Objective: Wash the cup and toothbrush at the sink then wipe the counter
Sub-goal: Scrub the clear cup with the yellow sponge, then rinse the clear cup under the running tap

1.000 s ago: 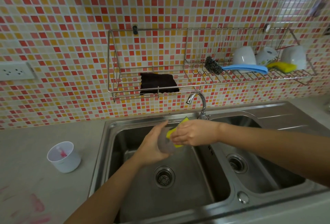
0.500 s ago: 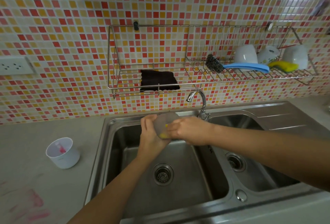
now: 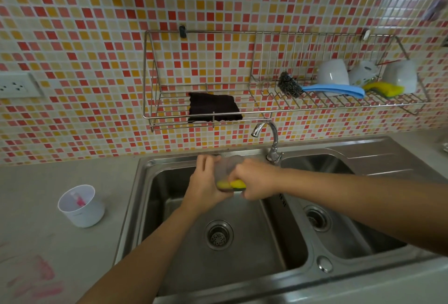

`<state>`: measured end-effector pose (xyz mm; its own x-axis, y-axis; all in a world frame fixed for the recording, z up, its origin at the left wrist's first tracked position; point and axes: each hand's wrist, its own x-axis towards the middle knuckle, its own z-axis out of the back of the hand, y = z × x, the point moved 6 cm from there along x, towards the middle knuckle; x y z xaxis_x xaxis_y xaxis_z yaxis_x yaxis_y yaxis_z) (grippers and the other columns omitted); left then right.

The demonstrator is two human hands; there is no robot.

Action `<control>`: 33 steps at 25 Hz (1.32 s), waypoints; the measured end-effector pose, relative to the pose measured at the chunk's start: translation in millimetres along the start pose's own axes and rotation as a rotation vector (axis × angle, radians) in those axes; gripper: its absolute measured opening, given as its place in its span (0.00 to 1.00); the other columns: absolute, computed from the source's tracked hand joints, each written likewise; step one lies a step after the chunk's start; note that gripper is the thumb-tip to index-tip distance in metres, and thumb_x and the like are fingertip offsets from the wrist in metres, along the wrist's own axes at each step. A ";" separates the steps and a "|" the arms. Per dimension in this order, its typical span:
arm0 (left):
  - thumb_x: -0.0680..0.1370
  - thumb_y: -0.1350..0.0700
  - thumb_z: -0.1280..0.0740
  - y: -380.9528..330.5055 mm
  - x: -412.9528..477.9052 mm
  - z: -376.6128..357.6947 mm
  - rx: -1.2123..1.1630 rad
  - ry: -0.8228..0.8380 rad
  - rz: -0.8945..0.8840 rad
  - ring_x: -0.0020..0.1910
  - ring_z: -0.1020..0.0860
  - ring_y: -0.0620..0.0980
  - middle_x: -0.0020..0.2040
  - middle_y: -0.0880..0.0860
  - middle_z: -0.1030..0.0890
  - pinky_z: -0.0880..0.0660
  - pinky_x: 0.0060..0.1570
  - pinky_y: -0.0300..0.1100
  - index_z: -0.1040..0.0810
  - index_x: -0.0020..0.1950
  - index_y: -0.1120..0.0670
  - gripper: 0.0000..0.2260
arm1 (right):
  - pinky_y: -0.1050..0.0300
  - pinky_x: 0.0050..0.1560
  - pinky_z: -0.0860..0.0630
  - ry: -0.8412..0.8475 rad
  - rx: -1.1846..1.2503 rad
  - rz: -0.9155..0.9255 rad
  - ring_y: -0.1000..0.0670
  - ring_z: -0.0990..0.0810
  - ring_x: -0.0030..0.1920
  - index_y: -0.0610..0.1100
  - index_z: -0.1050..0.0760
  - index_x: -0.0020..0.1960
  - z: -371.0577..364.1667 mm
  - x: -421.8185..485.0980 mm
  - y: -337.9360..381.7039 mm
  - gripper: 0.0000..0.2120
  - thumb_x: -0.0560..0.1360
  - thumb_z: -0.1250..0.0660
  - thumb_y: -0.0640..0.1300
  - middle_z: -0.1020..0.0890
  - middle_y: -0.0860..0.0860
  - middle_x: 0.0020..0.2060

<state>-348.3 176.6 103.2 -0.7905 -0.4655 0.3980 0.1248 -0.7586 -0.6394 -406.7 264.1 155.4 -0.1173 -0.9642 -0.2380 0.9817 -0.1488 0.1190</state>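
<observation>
In the middle of the frame, over the left steel basin of the sink point(image 3: 155, 197), your left hand point(image 3: 206, 182) is closed around a smooth grey cup point(image 3: 224, 166). Your right hand point(image 3: 257, 180) is closed on a soft yellow sponge point(image 3: 232, 184) and presses it against the cup. At the left, a round white cup point(image 3: 81, 206) stands on the matte counter point(image 3: 48, 243), with a pink toothbrush point(image 3: 78, 200) inside.

Brushed stainless-steel sink point(image 3: 378, 155), shiny chrome tap point(image 3: 273, 140), wire metal rack point(image 3: 266, 112), glossy mosaic wall tiles point(image 3: 97, 25), matt grey tabletop point(image 3: 48, 182), smooth white plastic cup point(image 3: 82, 209)
</observation>
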 end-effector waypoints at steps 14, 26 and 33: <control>0.61 0.56 0.20 61.6 -21.2 14.2 -0.682 -0.051 0.504 0.59 0.27 0.49 0.59 0.49 0.28 0.21 0.52 0.48 0.35 0.58 0.42 0.33 | 0.56 0.39 0.22 -0.320 1.377 -0.083 0.45 0.21 0.54 0.65 0.33 0.64 68.4 -1.2 -12.5 0.27 0.78 0.41 0.34 0.30 0.48 0.64; 0.60 0.51 0.19 60.5 -42.0 92.9 -0.473 0.049 0.346 0.61 0.27 0.38 0.57 0.37 0.23 0.27 0.60 0.42 0.34 0.63 0.41 0.37 | 0.41 0.73 0.52 -0.249 0.370 -0.317 0.36 0.59 0.75 0.54 0.62 0.76 124.3 193.5 6.2 0.29 0.82 0.49 0.48 0.64 0.44 0.75; 0.63 0.62 0.21 67.7 -54.3 111.5 -0.449 0.092 0.307 0.58 0.27 0.31 0.55 0.32 0.24 0.30 0.54 0.26 0.37 0.64 0.41 0.37 | 0.40 0.73 0.53 -0.024 0.148 -0.422 0.35 0.57 0.74 0.58 0.60 0.75 99.2 223.9 9.3 0.28 0.80 0.50 0.57 0.60 0.42 0.76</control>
<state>-230.1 99.7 111.6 -0.8097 -0.5778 0.1028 0.1057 -0.3158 -0.9429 -438.7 25.1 198.8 -0.5081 -0.8169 -0.2731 0.8153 -0.5583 0.1533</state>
